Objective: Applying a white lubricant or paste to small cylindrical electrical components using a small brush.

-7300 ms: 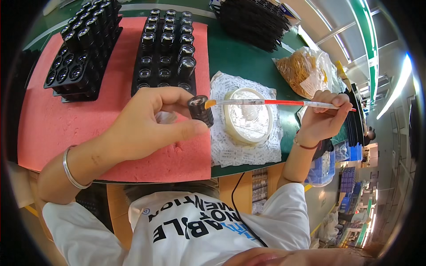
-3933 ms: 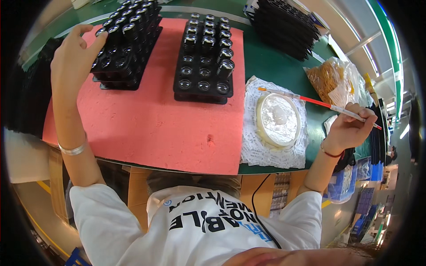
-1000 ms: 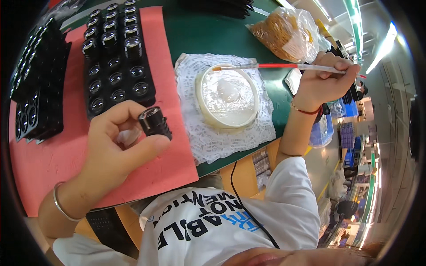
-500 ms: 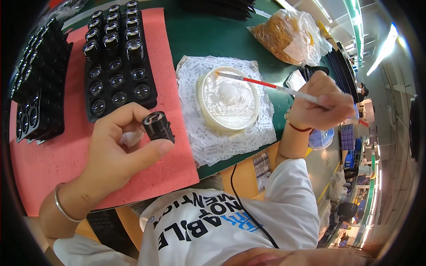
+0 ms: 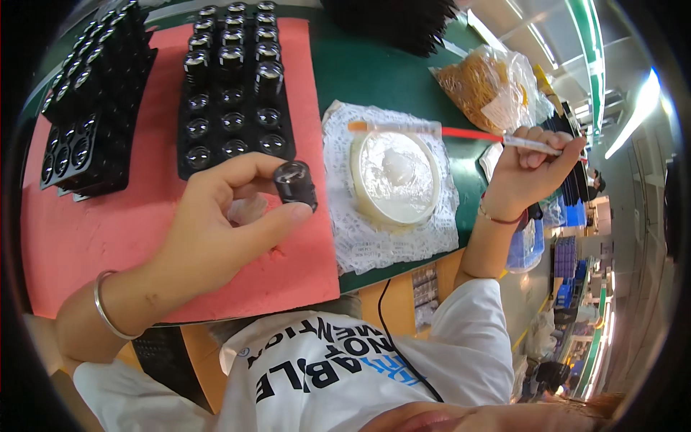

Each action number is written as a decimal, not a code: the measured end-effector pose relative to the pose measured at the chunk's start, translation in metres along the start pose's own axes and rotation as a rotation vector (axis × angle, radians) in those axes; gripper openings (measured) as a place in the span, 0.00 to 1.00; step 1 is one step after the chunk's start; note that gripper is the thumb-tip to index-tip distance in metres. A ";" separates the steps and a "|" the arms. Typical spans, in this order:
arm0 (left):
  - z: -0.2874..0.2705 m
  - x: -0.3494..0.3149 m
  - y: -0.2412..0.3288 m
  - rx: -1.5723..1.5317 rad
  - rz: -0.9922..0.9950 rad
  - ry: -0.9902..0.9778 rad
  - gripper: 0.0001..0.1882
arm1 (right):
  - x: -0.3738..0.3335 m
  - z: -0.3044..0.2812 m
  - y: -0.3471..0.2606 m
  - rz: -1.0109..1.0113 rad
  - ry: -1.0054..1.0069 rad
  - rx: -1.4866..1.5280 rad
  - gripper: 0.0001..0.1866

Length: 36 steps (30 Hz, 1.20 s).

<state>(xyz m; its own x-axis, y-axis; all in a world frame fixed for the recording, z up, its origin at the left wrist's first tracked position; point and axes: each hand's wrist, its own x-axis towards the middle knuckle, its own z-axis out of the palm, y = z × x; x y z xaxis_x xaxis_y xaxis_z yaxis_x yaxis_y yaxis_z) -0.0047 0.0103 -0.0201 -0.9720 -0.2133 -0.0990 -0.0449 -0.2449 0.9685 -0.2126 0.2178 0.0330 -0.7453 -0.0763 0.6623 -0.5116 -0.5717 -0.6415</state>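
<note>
My left hand (image 5: 216,216) pinches a short, glossy black cylinder (image 5: 295,183) between thumb and fingers, its dark round end tilted up. Something whitish shows behind the thumb, too hidden to name. In my right hand (image 5: 529,169) is a slim paintbrush (image 5: 468,134) with a red and pale handle, held nearly level. Its tan bristles point left, just beyond the far-left edge of a round white dish (image 5: 355,180). Clear, shiny material covers the dish's inside. Under the dish lies a crumpled, printed white cloth or paper (image 5: 338,237).
A black tray (image 5: 288,133) with several lens-topped black cylinders rests on a pink foam mat (image 5: 93,245). Stacked black trays (image 5: 108,122) stand at the left. On the green table (image 5: 360,72) are a clear bag of tan strands (image 5: 479,86) and a dark bundle (image 5: 392,21).
The view has shifted, so the table things sit farther right. The brush tip has moved from over the dish's far rim to left of it. Both hands keep their holds.
</note>
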 end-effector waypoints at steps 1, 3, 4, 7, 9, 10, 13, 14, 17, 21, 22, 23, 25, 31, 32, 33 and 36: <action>-0.001 0.001 -0.001 -0.002 0.014 0.012 0.12 | -0.002 0.002 0.000 0.004 0.015 -0.001 0.19; -0.003 0.001 -0.002 0.003 0.037 -0.013 0.13 | -0.003 0.003 -0.002 0.033 -0.114 0.064 0.19; -0.003 -0.002 0.001 -0.031 0.010 -0.014 0.13 | -0.005 0.005 -0.003 0.062 -0.104 0.102 0.19; -0.003 -0.001 0.004 -0.065 -0.020 0.003 0.13 | -0.009 0.009 -0.005 0.106 -0.126 0.141 0.19; -0.004 0.001 0.002 -0.042 0.012 0.005 0.13 | -0.010 0.008 -0.003 0.091 -0.169 0.124 0.18; -0.005 0.001 0.001 -0.014 0.044 0.001 0.12 | -0.010 0.008 -0.002 0.078 -0.216 0.121 0.18; -0.005 0.001 -0.001 -0.029 0.050 0.014 0.11 | -0.010 0.008 0.002 0.060 -0.276 0.102 0.18; -0.006 0.001 -0.001 -0.030 0.050 0.015 0.11 | -0.010 0.008 0.004 0.053 -0.289 0.087 0.18; -0.006 0.003 -0.001 -0.034 0.027 -0.003 0.11 | -0.009 0.005 0.003 0.040 -0.288 0.057 0.18; -0.007 0.001 -0.004 -0.020 0.059 0.001 0.11 | -0.011 0.008 0.003 0.017 -0.300 0.040 0.19; -0.007 0.002 -0.005 -0.020 0.074 0.008 0.11 | -0.011 0.007 0.004 -0.009 -0.314 0.024 0.19; -0.007 0.002 -0.006 -0.022 0.071 0.008 0.11 | -0.011 0.006 0.006 -0.034 -0.328 0.008 0.18; -0.006 -0.001 -0.003 -0.068 0.050 -0.004 0.13 | -0.012 0.008 0.003 -0.032 -0.320 -0.011 0.17; -0.004 -0.002 -0.001 -0.082 0.072 -0.036 0.12 | -0.011 0.008 0.002 -0.034 -0.310 -0.046 0.17; -0.004 -0.002 0.000 -0.082 0.073 -0.036 0.12 | -0.011 0.008 0.002 -0.038 -0.309 -0.048 0.16; -0.003 -0.001 0.001 -0.068 0.064 -0.031 0.12 | -0.011 0.008 0.002 -0.039 -0.309 -0.048 0.16; -0.004 -0.002 0.005 -0.041 0.039 -0.040 0.14 | -0.010 0.007 0.003 -0.047 -0.317 -0.063 0.16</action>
<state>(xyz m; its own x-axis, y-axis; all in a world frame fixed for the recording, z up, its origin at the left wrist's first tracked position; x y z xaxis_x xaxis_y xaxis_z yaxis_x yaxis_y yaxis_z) -0.0017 0.0057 -0.0163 -0.9812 -0.1859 -0.0516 0.0017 -0.2755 0.9613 -0.2032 0.2110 0.0272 -0.5550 -0.3074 0.7730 -0.5753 -0.5294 -0.6236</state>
